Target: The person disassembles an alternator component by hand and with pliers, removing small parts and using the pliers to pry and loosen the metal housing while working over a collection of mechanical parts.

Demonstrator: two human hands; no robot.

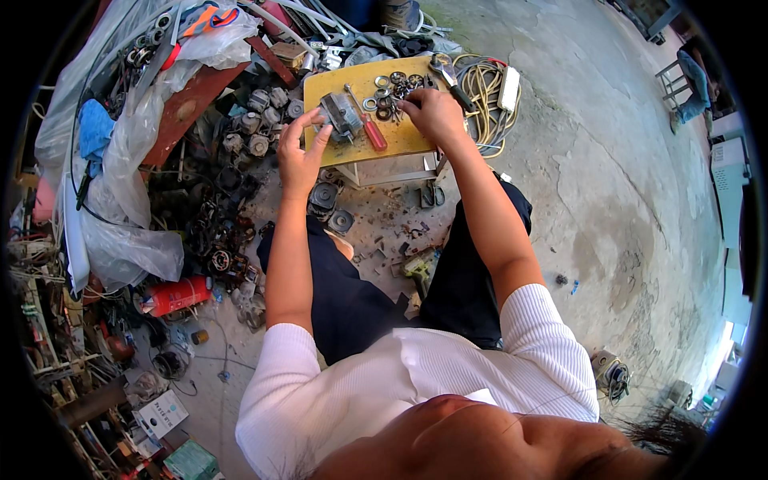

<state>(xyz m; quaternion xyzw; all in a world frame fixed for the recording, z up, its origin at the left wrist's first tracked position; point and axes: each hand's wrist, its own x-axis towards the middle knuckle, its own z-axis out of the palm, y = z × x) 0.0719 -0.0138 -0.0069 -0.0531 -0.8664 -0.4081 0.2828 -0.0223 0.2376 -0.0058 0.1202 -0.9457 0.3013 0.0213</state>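
Note:
On a small yellow table [320, 86] lies a grey metal motor housing [342, 118]. My left hand [300, 160] is at the housing's left side, thumb and fingers spread; whether the fingertips touch it I cannot tell. A red-handled screwdriver [374, 134] rests just right of the housing, its shaft pointing away from me. Beyond it lie several metal rings and bearings [382, 82]. My right hand [436, 118] is over the right of these parts, fingertips pinched together. What is between them, if anything, is too small to make out.
A black-handled metal tool [462, 98] lies at the table's far right corner. Beside it are coiled yellow cables [480, 76] and a white power strip [509, 88]. Motor parts [258, 122] heap up at left, near a red cylinder [176, 296]. A green power tool [420, 268] lies between my legs.

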